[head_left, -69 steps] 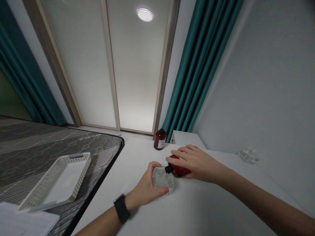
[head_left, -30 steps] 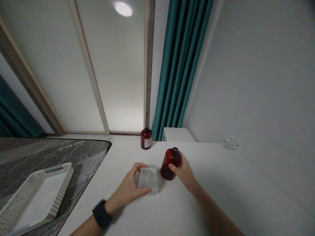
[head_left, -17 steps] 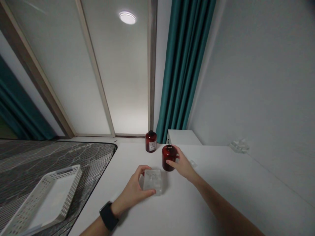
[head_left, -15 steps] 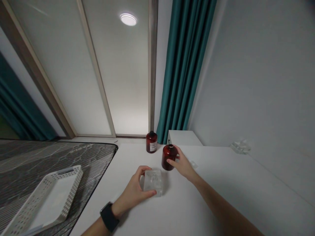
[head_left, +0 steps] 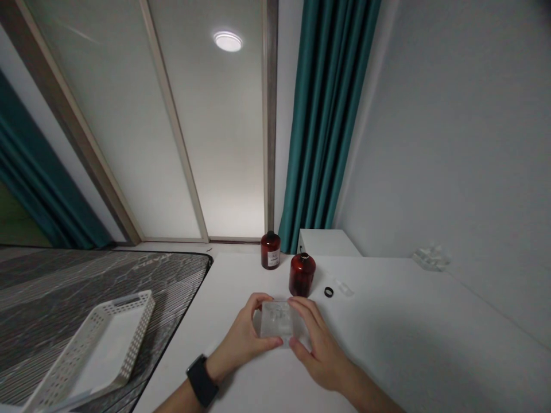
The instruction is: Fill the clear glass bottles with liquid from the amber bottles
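A small clear square box (head_left: 276, 322) sits on the white table in front of me. My left hand (head_left: 243, 335), with a black watch on its wrist, grips the box's left side, thumb at the near edge and fingers at the far edge. My right hand (head_left: 321, 347) closes round the box's right side in the same way. Just beyond the box stands a dark red-brown bottle (head_left: 302, 278), upright, with an open neck. A black ring (head_left: 329, 292) lies on the table to the right of that bottle. What is inside the box is unclear.
Farther back stands a second red-brown bottle (head_left: 270, 255) with a white label and black top. A small clear piece (head_left: 344, 288) lies right of the ring. A white perforated basket (head_left: 142, 315) rests on the dark surface at left. Clear plastic items (head_left: 430, 259) lie by the wall.
My right hand has let go of the nearer bottle, leaving it standing, and has come back to the box's right side. The black ring now shows. My left hand still holds the box.
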Motion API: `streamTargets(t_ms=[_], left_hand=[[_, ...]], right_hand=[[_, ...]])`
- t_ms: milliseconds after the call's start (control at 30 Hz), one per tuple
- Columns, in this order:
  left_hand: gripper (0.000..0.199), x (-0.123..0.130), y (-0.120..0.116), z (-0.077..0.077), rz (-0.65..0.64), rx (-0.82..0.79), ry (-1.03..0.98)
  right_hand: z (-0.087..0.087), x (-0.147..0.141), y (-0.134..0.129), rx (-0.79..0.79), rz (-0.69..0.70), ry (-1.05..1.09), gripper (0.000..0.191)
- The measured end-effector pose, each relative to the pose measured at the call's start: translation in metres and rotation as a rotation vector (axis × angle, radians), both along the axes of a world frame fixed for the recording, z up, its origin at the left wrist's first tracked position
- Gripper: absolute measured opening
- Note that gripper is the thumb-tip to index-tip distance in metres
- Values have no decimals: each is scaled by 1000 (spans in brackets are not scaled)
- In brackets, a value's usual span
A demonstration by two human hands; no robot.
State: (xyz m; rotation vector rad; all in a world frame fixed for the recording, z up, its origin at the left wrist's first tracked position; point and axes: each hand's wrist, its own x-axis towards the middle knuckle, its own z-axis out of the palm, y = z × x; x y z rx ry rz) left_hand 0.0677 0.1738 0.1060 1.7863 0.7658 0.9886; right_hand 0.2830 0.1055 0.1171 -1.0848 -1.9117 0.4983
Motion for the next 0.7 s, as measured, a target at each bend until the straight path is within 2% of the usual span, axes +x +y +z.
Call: streamTargets(t_ms=[100,200,400,533,700], left_hand=[[68,1,-1,0,-4,-11,-11],[69,4,-1,-2,-44,-36,-22],[70,9,1,-9,-70,-91,10],[67,10,1,-8,-78,-106,40],[65,11,1,-2,-49,-71,113]], right_hand=[[-14,-6,0,-198,-2,25,85],[-21,-5,6,-301,-28,79,86],[-20,1,12,-312,-32,72,82],[-19,3,12,-328,-36,25,81],[-16,1,10,-211,-23,-45,80]])
